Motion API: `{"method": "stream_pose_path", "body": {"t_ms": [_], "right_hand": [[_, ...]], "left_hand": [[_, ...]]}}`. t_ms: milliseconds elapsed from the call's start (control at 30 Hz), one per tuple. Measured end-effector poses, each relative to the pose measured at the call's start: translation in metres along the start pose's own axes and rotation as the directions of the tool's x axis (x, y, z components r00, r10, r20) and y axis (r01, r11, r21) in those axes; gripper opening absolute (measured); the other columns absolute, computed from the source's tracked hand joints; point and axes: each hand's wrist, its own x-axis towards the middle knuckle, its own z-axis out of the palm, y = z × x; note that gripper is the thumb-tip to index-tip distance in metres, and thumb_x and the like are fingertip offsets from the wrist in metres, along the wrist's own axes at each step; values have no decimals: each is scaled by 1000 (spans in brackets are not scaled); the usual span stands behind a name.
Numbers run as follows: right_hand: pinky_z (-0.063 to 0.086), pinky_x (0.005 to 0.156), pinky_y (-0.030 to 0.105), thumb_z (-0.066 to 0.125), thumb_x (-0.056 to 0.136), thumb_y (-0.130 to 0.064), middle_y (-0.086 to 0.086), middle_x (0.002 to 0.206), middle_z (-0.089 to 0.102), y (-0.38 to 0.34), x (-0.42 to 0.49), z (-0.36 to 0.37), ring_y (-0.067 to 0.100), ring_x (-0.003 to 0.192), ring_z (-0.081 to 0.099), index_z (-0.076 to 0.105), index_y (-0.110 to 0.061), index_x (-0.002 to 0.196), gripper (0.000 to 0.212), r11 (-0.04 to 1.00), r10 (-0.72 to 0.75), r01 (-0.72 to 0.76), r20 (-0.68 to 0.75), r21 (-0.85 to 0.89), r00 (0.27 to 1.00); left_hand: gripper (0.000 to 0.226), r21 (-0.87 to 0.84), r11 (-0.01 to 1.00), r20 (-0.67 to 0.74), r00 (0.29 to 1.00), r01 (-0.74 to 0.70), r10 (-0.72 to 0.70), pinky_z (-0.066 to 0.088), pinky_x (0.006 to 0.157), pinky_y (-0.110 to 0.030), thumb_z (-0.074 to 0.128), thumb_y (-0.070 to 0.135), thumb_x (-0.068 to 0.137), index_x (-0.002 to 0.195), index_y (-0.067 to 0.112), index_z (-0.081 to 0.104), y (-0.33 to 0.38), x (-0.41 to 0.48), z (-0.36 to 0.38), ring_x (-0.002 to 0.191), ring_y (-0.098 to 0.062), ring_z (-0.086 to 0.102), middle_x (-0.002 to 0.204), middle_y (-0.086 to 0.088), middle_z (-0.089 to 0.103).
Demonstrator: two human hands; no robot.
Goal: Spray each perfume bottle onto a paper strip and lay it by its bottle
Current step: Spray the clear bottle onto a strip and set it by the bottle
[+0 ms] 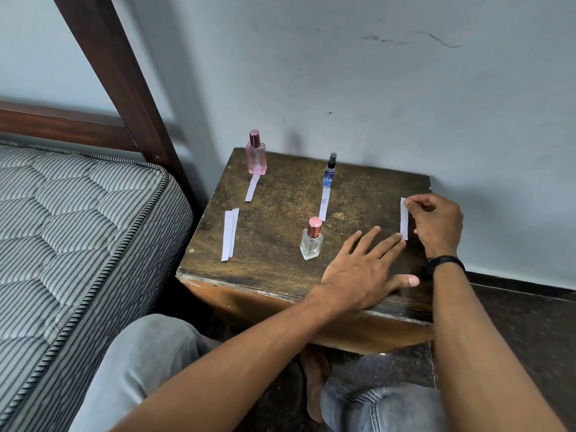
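Note:
A pink perfume bottle (256,154) stands at the back left of the small wooden table (280,213), with a paper strip (252,188) lying in front of it. A slim blue spray bottle (330,171) stands at the back middle, a strip (324,203) in front of it. A clear bottle with a rose cap (312,238) stands near the front. My right hand (436,224) pinches a white strip (404,218) upright at the table's right side. My left hand (363,269) lies flat with fingers spread, its fingertips touching the strip's lower end.
Two spare strips (229,233) lie side by side at the table's left edge. A striped mattress (78,229) and a dark wooden bed frame (124,82) stand to the left. A grey wall is right behind the table. My knees sit below the table's front edge.

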Motion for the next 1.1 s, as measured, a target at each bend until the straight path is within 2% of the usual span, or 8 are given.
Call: {"method": "stream_pose_path", "body": {"t_ms": [267,367,433,567,867,1100], "right_hand": [[60,85,51,68,98,-22,-3,107,73,1,1,0,20,95,70,79,-25,104,13,998,-33,33,7,-48,999],[56,85,41,66,98,-20,-1,113,68,1,2,0,20,99,67,79,-26,105,15,993,-59,60,15,-97,998],[48,81,34,65,97,-19,-2,113,65,1,2,0,16,97,63,79,-28,103,17,990,-61,64,22,-124,998],[40,79,32,61,96,-16,-7,111,61,0,1,1,11,92,54,80,-33,97,26,987,-35,42,44,-152,998],[39,79,31,56,98,-17,-1,118,64,-2,-1,1,12,94,53,82,-31,98,29,988,-21,26,35,-151,999],[39,81,31,55,99,-16,1,119,65,-3,-2,1,23,103,62,82,-27,97,29,986,-29,32,24,-165,999]], "left_hand": [[77,-28,999,2,1000,29,-29,8,121,-49,10,71,96,159,27,16,3,5,-4,152,-23,9,166,13,15],[76,-54,998,-7,1000,25,-25,8,121,-49,9,72,96,158,29,18,3,4,-5,151,-23,10,165,14,18],[77,-64,998,-5,1000,27,-27,8,121,-50,8,73,95,157,29,20,3,4,-5,151,-23,10,164,14,19],[79,-73,997,-9,999,33,-34,7,120,-49,5,75,93,157,31,22,3,4,-6,151,-22,10,163,16,21],[81,-119,992,-14,999,30,-32,6,119,-50,4,79,91,156,35,24,2,4,-6,151,-19,10,162,18,23],[82,-132,991,-22,1000,12,-15,5,119,-49,2,81,90,156,37,24,0,5,-2,150,-15,10,162,21,23]]}}
